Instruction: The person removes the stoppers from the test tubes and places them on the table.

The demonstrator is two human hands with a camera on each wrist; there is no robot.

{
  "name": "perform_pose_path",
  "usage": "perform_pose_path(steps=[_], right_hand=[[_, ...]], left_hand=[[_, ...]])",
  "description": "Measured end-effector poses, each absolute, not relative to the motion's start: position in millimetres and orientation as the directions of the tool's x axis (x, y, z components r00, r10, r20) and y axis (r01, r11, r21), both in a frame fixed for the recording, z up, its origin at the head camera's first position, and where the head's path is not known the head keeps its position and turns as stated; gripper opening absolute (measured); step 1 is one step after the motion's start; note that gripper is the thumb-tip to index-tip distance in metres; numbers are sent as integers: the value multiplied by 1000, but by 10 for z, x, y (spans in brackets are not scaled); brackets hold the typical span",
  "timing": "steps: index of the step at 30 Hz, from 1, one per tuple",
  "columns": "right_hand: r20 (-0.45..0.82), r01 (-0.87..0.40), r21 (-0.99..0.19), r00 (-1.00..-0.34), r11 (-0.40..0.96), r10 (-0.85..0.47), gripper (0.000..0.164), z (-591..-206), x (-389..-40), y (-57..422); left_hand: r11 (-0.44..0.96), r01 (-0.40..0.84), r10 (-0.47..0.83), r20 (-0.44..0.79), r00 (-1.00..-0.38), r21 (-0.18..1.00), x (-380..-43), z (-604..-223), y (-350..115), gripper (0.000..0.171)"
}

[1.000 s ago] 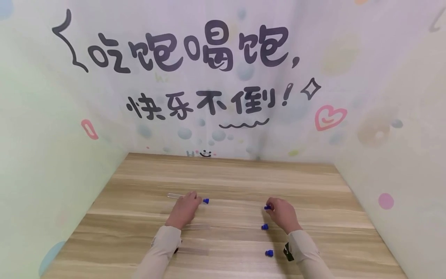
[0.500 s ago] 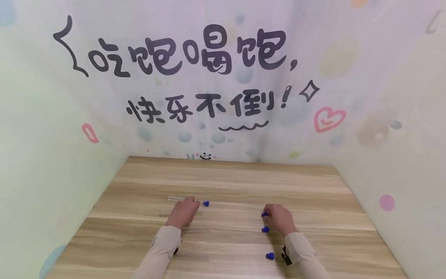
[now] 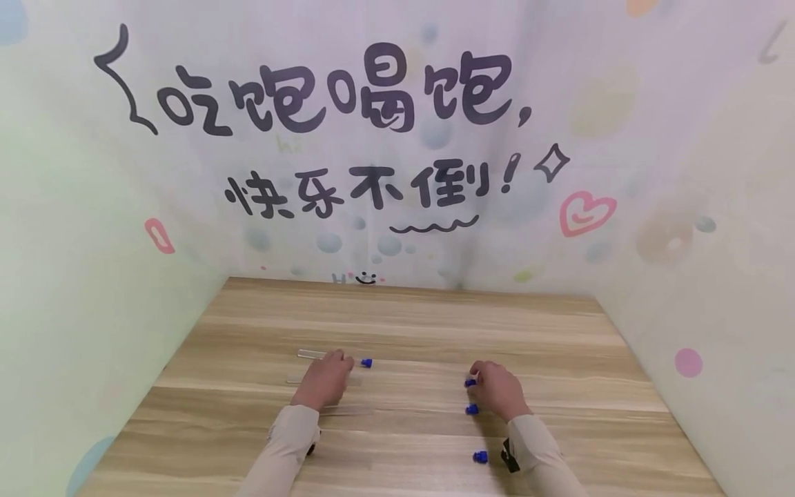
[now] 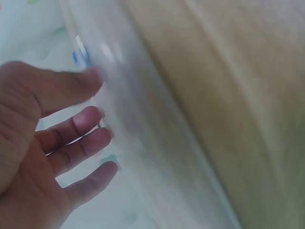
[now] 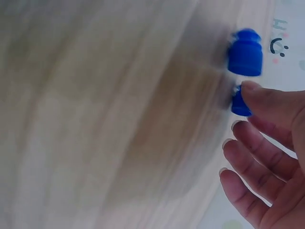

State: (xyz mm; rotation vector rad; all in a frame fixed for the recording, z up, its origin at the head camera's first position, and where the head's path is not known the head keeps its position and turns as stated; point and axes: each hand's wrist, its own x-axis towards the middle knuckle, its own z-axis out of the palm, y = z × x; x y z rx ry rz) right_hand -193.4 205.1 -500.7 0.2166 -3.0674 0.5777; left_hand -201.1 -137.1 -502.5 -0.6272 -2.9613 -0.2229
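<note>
My right hand (image 3: 499, 391) pinches a small blue stopper (image 5: 241, 102) between thumb and index finger, low over the table. Closer to me lie two more blue stoppers, one just below the hand (image 3: 472, 409) and another (image 3: 480, 457) near its wrist. Over the clear tubes on the left, my left hand (image 3: 324, 379) has its fingers loosely bent, with no firm grip visible; its index finger is hidden in the left wrist view. The far tube (image 3: 309, 354) runs behind this hand, with a blue stopper (image 3: 367, 363) at its right end. Another clear tube (image 3: 295, 379) passes under the hand.
A third faint clear tube (image 3: 350, 410) lies nearer me on the wood-grain table (image 3: 404, 324). Walls printed with dots and writing enclose the table's back and sides. A black strap (image 3: 509, 455) sits at the right cuff.
The right hand has come slightly nearer me, still pinching its stopper. The left hand has drawn slightly back from the stoppered end of the far tube, and the middle tube now shows.
</note>
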Motion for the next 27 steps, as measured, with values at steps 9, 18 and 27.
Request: perform_pose_path(steps=[9,18,27], right_hand=[[168,-201,-341,-974,918,-151,31,-4931,-1954,2079],[294,-321,-295,-927,900,-234,31,-4940,-1977,1890],[326,-380,-297,-903,876,-281,49,-4861,-2055,1565]], left_hand=[[898,413,380,208,-902,150,-2082,-4781,-1515,24],[907,389,347,236,-908,163,-2167,-4702,-1617,28],[923,366,335,221,-916,120,-2206,-4693,-1637,36]])
